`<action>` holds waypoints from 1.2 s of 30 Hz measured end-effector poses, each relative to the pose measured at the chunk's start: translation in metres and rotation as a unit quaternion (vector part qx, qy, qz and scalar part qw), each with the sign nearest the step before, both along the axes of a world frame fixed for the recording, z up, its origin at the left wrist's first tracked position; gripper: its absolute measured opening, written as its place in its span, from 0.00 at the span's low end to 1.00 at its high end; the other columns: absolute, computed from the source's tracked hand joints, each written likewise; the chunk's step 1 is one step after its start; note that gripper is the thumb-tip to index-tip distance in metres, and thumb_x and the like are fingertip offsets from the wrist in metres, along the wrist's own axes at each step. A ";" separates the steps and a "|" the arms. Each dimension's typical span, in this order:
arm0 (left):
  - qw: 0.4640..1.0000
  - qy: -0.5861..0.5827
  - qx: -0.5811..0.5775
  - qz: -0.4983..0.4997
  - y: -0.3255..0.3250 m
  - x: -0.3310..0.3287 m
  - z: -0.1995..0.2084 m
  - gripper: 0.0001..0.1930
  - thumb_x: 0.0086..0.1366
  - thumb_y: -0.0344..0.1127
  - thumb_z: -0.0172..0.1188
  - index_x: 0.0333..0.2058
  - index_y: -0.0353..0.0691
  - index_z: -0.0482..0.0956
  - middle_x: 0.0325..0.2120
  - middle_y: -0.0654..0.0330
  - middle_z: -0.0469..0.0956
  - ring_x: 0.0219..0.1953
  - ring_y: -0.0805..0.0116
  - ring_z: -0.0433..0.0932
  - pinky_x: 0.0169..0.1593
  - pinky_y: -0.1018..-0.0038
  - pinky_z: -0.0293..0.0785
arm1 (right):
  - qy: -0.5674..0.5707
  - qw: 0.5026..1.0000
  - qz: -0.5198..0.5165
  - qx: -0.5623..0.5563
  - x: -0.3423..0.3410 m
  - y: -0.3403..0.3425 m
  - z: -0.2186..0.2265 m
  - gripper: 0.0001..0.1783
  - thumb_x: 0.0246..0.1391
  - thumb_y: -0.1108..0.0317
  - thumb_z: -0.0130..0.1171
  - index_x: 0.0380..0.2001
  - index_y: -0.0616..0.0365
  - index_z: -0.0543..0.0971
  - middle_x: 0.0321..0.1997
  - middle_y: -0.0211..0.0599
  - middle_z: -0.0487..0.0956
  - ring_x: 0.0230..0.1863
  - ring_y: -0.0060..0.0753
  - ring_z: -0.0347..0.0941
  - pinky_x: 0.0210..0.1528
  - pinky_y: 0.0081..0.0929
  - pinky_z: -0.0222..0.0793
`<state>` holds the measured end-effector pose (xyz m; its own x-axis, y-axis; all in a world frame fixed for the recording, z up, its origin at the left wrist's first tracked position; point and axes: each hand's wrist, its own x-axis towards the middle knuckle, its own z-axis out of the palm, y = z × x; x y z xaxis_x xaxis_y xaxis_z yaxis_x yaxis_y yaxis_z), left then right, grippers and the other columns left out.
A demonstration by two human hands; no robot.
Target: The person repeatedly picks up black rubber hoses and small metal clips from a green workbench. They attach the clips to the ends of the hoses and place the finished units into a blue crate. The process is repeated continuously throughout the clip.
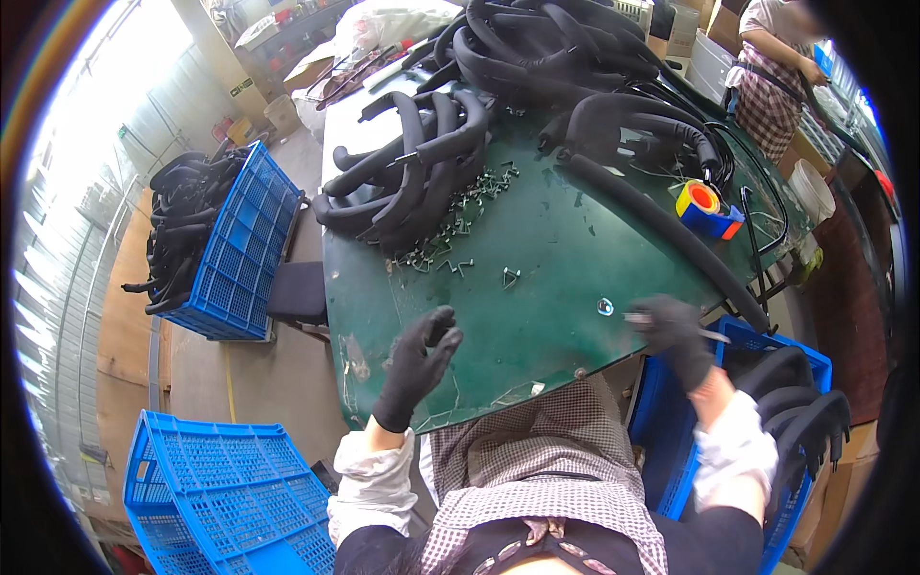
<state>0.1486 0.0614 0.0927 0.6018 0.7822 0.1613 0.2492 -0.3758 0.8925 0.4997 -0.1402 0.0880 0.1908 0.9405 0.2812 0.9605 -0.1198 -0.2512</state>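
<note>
My left hand (419,369), in a black glove, hovers over the near left edge of the green table (537,254), thumb and fingers apart and nothing between them. My right hand (676,335), also gloved in black, is blurred above the near right edge. Its fingers look curled, and a thin pale, metallic-looking piece (714,335) sticks out beside it; its kind cannot be told. Just left of that hand lies a small shiny round piece (605,307). Farther up, small bent metal clips (460,216) are scattered, with one clip (510,278) apart from them.
Black foam-covered tubes (412,172) are heaped on the table, and one long tube (661,225) runs toward its right edge. A tape dispenser (704,209) stands at right. Blue crates (230,489) flank me; another crate (251,244) holds black tubes. A person (771,77) stands far right.
</note>
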 end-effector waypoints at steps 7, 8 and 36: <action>0.954 0.090 0.286 -0.004 0.091 0.052 0.032 0.22 0.60 0.37 0.63 0.51 0.34 0.73 0.43 0.47 0.76 0.48 0.46 0.75 0.51 0.59 0.70 | 0.064 0.997 0.043 0.009 -0.092 0.183 -0.043 0.17 0.51 0.54 0.61 0.41 0.48 0.75 0.39 0.42 0.75 0.33 0.50 0.78 0.31 0.44 0.74; 0.941 0.105 0.322 0.013 0.105 0.062 0.033 0.23 0.60 0.37 0.63 0.51 0.34 0.72 0.44 0.46 0.76 0.48 0.46 0.74 0.51 0.59 0.70 | 0.057 0.997 0.045 -0.001 -0.094 0.192 -0.054 0.17 0.50 0.54 0.62 0.40 0.48 0.75 0.38 0.41 0.74 0.32 0.49 0.77 0.31 0.45 0.74; 0.824 -0.550 -0.063 0.120 0.152 0.055 0.159 0.14 0.68 0.42 0.56 0.46 0.39 0.75 0.36 0.62 0.78 0.34 0.73 0.76 0.40 0.76 0.73 | 0.105 0.976 0.089 0.171 -0.080 0.195 -0.075 0.08 0.48 0.60 0.63 0.30 0.50 0.79 0.35 0.39 0.79 0.29 0.47 0.78 0.29 0.41 0.74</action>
